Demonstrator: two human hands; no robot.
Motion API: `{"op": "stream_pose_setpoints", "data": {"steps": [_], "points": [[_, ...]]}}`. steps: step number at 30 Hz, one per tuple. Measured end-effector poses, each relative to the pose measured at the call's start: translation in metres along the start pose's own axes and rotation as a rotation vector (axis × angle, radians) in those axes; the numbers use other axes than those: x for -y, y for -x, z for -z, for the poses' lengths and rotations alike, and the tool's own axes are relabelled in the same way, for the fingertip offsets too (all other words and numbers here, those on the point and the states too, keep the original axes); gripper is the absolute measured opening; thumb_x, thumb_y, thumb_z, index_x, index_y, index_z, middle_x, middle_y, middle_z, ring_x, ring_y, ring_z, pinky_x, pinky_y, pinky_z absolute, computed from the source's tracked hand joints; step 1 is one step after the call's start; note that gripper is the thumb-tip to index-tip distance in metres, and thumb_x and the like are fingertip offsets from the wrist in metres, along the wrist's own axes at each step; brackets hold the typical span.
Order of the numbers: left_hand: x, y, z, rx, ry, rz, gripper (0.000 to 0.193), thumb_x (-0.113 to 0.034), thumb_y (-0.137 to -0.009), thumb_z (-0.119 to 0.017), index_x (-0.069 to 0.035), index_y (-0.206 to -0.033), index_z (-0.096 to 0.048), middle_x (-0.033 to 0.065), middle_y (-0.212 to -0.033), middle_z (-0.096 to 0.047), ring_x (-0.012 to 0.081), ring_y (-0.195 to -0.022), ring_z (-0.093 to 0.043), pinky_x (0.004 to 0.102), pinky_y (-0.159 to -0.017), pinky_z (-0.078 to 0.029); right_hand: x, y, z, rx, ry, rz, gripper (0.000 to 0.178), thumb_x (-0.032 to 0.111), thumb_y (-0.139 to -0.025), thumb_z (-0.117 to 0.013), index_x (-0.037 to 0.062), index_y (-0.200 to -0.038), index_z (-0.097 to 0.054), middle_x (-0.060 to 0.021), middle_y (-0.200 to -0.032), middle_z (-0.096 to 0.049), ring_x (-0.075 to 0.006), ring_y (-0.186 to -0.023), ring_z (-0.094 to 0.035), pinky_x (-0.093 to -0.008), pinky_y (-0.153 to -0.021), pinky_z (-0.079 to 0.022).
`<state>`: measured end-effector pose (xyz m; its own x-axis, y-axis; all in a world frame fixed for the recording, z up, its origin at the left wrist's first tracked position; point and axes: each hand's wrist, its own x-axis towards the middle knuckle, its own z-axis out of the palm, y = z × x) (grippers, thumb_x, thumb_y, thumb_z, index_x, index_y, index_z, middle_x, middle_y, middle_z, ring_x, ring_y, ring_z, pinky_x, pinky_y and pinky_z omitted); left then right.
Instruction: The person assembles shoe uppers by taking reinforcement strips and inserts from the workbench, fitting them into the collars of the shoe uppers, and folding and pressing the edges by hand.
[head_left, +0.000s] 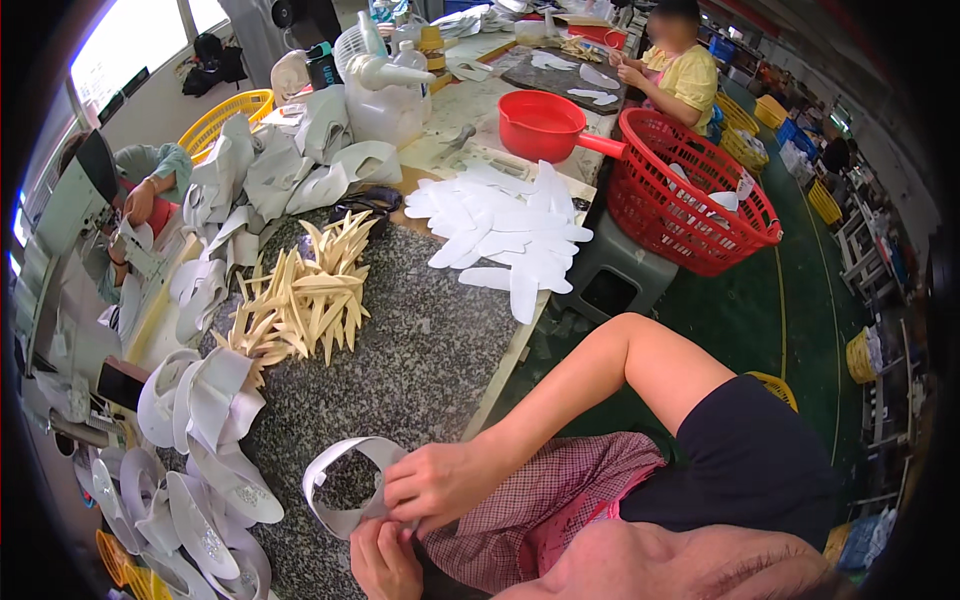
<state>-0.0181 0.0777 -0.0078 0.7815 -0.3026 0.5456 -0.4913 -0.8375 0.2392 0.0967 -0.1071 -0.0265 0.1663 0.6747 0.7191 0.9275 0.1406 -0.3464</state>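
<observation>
A white shoe upper (318, 478), curved into an open ring, stands at the near edge of the speckled stone slab (415, 345). My right hand (432, 485) pinches its near right side, fingers bent and pressed together. Just below, my left hand (385, 562) is closed on the same edge, its fingertips beside the right hand's. What lies between the fingertips is hidden. More white and grey shoe uppers (215, 410), some with glittery patches, are heaped along the left. Pointed beige strips (310, 290) are piled farther up the slab, and flat white sole-shaped pieces (505, 230) lie at the far right.
A red dipper (541, 125) and a white plastic jug (383, 105) stand at the back. Right of the bench, a red basket (690, 195) rests on a grey stool (612, 265). One co-worker (680, 75) sits at the far end; another person's hands (140, 205) are at the left.
</observation>
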Motion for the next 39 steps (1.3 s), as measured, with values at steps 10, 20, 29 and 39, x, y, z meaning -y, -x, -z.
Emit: {"op": "stream_pose_setpoints", "data": {"steps": [10, 20, 29, 39], "points": [[0.027, 0.023, -0.010, -0.072, -0.232, -0.243, 0.020, -0.021, -0.089, -0.073, -0.016, -0.109, -0.075, 0.0125, -0.103, -0.075, 0.0407, -0.097, -0.071, 0.0406, -0.082, -0.060, 0.003, 0.003, -0.007, 0.075, 0.305, 0.182, 0.020, 0.019, -0.082, -0.068, 0.0015, -0.079, -0.060, -0.0051, -0.083, -0.055, -0.0212, -0.080, -0.058, -0.0314, -0.065, -0.053], [-0.003, -0.003, 0.024, 0.267, 0.122, 0.400, 0.020, -0.019, -0.088, -0.071, -0.001, -0.096, -0.069, 0.0174, -0.100, -0.072, 0.0355, -0.092, -0.072, 0.0430, -0.079, -0.058, 0.012, -0.011, -0.004, 0.093, 0.281, -0.050, 0.014, 0.016, -0.079, -0.064, 0.0053, -0.086, -0.058, -0.0022, -0.080, -0.055, -0.0160, -0.076, -0.058, -0.0261, -0.049, -0.049], [-0.004, 0.002, 0.009, 0.082, -0.062, -0.009, 0.018, -0.016, -0.086, -0.069, -0.002, -0.097, -0.070, 0.0151, -0.099, -0.073, 0.0333, -0.092, -0.072, 0.0430, -0.078, -0.058, 0.009, 0.008, -0.005, -0.061, 0.176, 0.122, 0.010, 0.015, -0.082, -0.064, 0.0090, -0.089, -0.058, 0.0003, -0.083, -0.059, -0.0158, -0.082, -0.061, -0.0278, -0.053, -0.052], [0.013, 0.020, 0.000, 0.048, -0.172, -0.218, 0.020, -0.013, -0.079, -0.073, -0.001, -0.095, -0.068, 0.0137, -0.097, -0.071, 0.0335, -0.091, -0.071, 0.0460, -0.081, -0.057, 0.002, 0.017, 0.003, 0.028, -0.116, 0.005, 0.006, 0.016, -0.088, -0.065, 0.0121, -0.093, -0.064, 0.0055, -0.082, -0.065, -0.0155, -0.081, -0.066, -0.0296, -0.060, -0.055]]}}
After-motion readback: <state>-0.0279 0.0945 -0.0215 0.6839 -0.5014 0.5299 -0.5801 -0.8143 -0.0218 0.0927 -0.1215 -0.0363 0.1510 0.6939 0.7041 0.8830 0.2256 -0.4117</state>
